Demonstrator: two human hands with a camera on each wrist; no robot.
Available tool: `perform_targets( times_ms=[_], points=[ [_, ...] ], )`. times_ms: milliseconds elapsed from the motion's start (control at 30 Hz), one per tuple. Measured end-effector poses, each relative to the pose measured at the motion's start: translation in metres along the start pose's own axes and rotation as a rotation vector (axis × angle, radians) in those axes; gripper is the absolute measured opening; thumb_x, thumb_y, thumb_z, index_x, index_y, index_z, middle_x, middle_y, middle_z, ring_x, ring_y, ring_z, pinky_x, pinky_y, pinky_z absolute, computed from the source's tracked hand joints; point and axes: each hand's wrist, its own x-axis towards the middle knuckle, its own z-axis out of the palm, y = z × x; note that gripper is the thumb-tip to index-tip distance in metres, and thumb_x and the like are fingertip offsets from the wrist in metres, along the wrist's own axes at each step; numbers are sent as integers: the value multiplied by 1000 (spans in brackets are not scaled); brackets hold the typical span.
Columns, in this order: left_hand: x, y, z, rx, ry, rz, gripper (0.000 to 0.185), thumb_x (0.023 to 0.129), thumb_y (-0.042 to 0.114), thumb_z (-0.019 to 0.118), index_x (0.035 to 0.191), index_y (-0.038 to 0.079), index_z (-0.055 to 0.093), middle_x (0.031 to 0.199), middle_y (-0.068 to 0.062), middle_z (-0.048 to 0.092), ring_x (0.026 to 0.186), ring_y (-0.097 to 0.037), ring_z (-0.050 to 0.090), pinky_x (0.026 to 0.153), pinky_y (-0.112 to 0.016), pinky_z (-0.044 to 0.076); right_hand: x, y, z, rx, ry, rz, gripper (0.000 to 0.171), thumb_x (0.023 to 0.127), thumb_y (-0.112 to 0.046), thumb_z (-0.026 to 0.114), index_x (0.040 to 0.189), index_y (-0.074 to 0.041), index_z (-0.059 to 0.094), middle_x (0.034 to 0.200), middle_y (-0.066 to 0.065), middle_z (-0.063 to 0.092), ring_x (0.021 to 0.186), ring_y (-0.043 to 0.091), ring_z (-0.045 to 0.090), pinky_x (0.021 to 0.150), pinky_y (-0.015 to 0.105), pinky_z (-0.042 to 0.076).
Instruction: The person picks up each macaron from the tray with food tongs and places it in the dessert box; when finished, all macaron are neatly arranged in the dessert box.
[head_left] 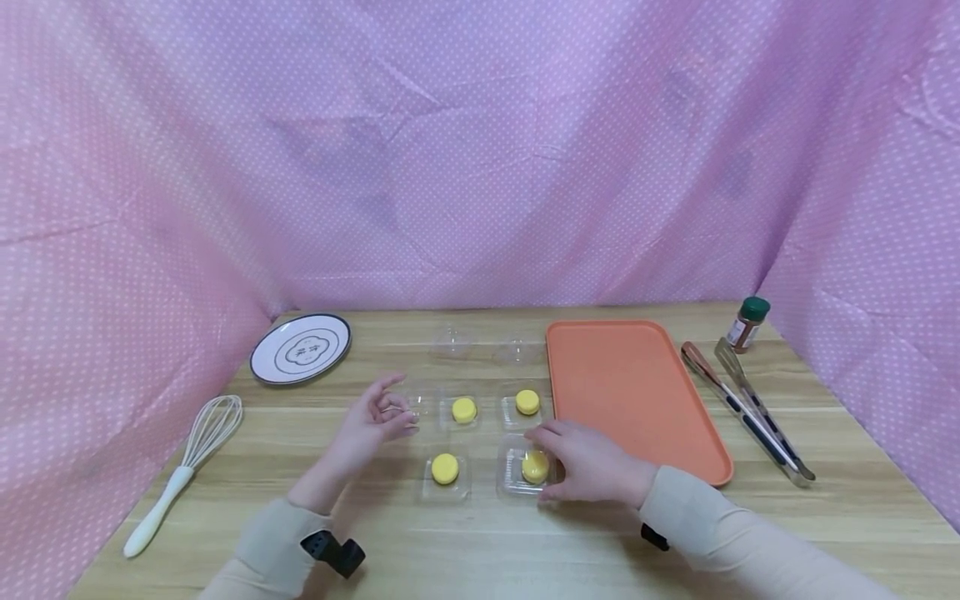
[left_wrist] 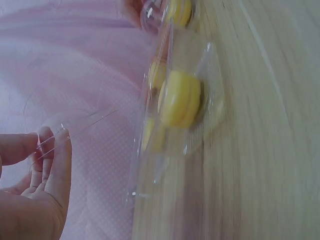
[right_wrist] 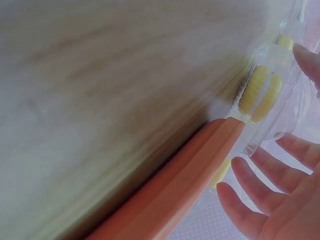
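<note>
Nearest the front edge of the wooden desk (head_left: pixel 525 550), the right hand (head_left: pixel 592 462) rests over a clear plastic clamshell box (head_left: pixel 525 468) holding one round yellow cake (head_left: pixel 535 466); its fingers curve around the box's right side, though the wrist view shows them fairly spread. Just left lies an open clear tray (head_left: pixel 446 477) with a second yellow cake (head_left: pixel 445 468). The left hand (head_left: pixel 372 421) hovers above the desk, fingertips pinching a thin transparent lid (left_wrist: pixel 75 127). Behind these, two more clear trays carry yellow cakes (head_left: pixel 463 409) (head_left: pixel 527 402). Farther back lie two empty lids (head_left: pixel 487 346). A smooth orange rectangular tray (head_left: pixel 633 392) sits right of the boxes.
</note>
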Motion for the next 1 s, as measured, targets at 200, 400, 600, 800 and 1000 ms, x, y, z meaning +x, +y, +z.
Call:
perform_targets(
  times_ms=[200,400,600,800,1000],
  points=[
    [-1,4,9,-44,-27,-1,64,87,-14,51,143,-3,22,91,0,53,83,-8,64,82,-30,58,1,1,2,-4,15,-16,74,68,-41,82,128,-9,54,117,0,58,91,10,51,79,32,50],
    [2,5,17,-86,-35,-23,61,88,-13,50,141,-5,21,89,1,53,83,-7,64,83,-31,57,2,1,2,-2,13,-25,74,68,-41,82,129,-8,54,118,0,58,89,9,50,78,31,49],
    [8,8,28,-97,-37,-41,58,91,-9,49,142,-2,24,90,-2,53,84,-13,64,84,-33,57,3,1,-3,-3,64,-72,74,70,-41,81,130,-7,53,118,2,58,88,9,50,77,30,50],
    [13,11,39,-94,-74,-43,56,92,-8,48,142,-3,23,91,-2,52,83,-14,64,87,-38,56,7,0,-6,-23,237,-153,71,72,-40,80,128,-6,54,120,6,59,95,16,59,85,36,53],
    [15,12,48,-125,-124,-34,55,92,-7,47,141,-3,23,90,1,49,82,-9,61,86,-35,56,15,-3,-7,-44,408,-156,68,71,-40,81,124,-4,57,122,11,59,110,27,58,93,42,51]
  ],
)
